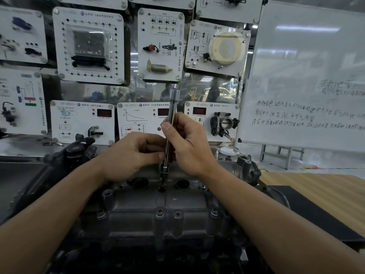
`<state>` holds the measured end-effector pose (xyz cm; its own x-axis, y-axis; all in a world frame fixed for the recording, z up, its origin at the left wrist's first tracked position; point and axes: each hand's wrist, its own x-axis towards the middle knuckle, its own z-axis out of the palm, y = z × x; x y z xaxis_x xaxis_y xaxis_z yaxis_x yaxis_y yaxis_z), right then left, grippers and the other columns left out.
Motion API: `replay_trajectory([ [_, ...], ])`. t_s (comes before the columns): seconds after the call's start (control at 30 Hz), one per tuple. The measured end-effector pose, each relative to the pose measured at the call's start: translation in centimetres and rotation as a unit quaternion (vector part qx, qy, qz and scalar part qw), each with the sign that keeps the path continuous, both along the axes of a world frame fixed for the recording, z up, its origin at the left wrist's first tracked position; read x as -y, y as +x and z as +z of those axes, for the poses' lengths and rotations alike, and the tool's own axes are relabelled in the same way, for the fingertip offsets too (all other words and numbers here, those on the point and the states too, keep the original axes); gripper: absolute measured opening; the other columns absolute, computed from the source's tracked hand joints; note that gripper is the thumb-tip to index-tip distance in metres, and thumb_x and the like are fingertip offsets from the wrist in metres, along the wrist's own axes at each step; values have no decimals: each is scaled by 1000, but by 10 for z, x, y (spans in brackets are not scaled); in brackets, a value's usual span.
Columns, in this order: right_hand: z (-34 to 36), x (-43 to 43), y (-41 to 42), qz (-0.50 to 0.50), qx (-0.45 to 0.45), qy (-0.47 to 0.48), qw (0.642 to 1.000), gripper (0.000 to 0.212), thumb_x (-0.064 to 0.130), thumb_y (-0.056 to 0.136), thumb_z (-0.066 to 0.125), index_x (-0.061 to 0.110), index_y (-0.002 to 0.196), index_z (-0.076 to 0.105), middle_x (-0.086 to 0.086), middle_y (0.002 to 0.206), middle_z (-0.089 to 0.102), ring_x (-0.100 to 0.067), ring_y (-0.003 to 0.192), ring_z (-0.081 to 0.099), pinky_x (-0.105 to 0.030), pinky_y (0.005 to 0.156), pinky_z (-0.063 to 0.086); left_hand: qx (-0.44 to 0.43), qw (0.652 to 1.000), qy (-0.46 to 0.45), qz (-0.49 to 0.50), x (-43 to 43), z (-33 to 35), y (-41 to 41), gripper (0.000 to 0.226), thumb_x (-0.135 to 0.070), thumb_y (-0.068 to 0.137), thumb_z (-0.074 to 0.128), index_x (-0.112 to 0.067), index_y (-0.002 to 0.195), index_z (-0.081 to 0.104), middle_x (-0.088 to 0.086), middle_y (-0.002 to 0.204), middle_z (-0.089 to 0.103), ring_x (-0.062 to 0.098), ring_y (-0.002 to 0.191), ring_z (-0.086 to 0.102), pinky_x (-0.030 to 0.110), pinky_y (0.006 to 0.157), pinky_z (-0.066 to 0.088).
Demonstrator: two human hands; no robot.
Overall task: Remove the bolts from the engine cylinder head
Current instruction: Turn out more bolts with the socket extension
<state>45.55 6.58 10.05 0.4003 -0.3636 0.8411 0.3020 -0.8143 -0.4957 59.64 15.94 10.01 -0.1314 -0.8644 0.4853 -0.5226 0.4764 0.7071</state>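
Note:
A grey metal engine cylinder head (158,210) fills the lower middle of the view. A long chrome socket extension bar (172,111) stands nearly upright, its dark socket end (163,181) seated on a bolt at the far side of the head. My right hand (189,143) grips the bar's shaft, thumb on its left side. My left hand (130,153) pinches the shaft lower down with its fingertips. Along the near edge of the head, three bolts (159,213) sit in their bosses.
Two dark round ports (182,182) flank the socket. A wall of white training panels (88,46) stands behind the engine. A whiteboard (308,80) with handwriting leans at the right, above a wooden tabletop (316,186) and a black mat (320,212).

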Motion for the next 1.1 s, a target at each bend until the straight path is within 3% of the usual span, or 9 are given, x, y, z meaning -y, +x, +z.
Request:
replay_trajectory([
  [0.1, -1, -1, -1, 5, -17, -6, 1000, 19, 24, 98, 48, 10, 98, 61, 16, 62, 53, -4, 61, 48, -27, 60, 42, 24, 999, -14, 36, 0, 0, -1, 10, -10, 88, 67, -16, 95, 72, 0, 89, 78, 11, 85, 74, 19, 74, 54],
  [0.23, -1, -4, 2, -12, -20, -9, 1000, 29, 37, 93, 61, 10, 86, 62, -6, 62, 58, -19, 55, 52, -41, 54, 49, 68, 990, -62, 104, 3, -2, 0, 21, -25, 81, 78, -19, 99, 68, 8, 87, 71, 23, 80, 68, 35, 72, 58],
  [0.4, -1, 2, 4, -43, -14, 26, 999, 21, 29, 79, 82, 19, 79, 64, 10, 49, 55, -3, 45, 51, -20, 45, 43, 108, 979, -101, 142, 5, -4, 0, 22, -27, 79, 82, -37, 84, 63, -14, 77, 68, 2, 68, 62, 11, 60, 48],
  [0.5, -2, 3, 3, -37, -9, 33, 999, 20, 25, 81, 81, 19, 79, 62, 8, 50, 57, -4, 45, 54, -18, 46, 44, 66, 989, -87, 102, 2, -3, 0, 18, -35, 81, 76, -36, 96, 67, -15, 90, 73, 0, 83, 67, 11, 73, 50],
  [0.6, -1, 2, 1, -44, -7, 25, 999, 16, 22, 88, 74, 14, 79, 62, 3, 56, 56, -9, 51, 53, -31, 49, 48, 14, 998, -47, 41, -1, -1, 0, 29, -12, 91, 66, -22, 118, 67, -7, 110, 76, 7, 105, 69, 16, 90, 51],
  [0.73, 0, -1, -3, -18, -16, 18, 1000, 27, 22, 93, 57, -3, 87, 61, -19, 72, 59, -34, 69, 54, -45, 64, 49, 29, 998, -26, 50, -2, -2, -1, 25, 3, 93, 62, -16, 108, 69, -6, 95, 79, 3, 92, 73, 11, 77, 52],
  [0.87, 1, -5, -3, -22, -4, 38, 999, 30, 29, 92, 61, 3, 79, 60, -1, 61, 49, -13, 58, 45, -33, 53, 40, 49, 995, -42, 79, -1, -3, -2, 22, -2, 90, 68, -23, 96, 72, -11, 87, 79, -3, 84, 72, 7, 73, 50],
  [1.0, 1, -2, -1, -43, 2, 56, 998, 29, 31, 80, 81, 12, 74, 61, 1, 58, 53, -11, 53, 49, -28, 49, 44, 67, 988, -80, 115, 1, -3, 0, 18, -16, 79, 82, -22, 93, 71, -5, 84, 76, 7, 77, 71, 13, 72, 52],
  [1.1, 1, -1, 0, -45, 4, 57, 997, 26, 26, 79, 83, 16, 74, 60, 4, 57, 56, -5, 51, 51, -19, 48, 44, 61, 984, -103, 132, 2, -5, 1, 26, -21, 75, 86, -18, 94, 68, 2, 82, 71, 19, 74, 67, 23, 70, 55],
])
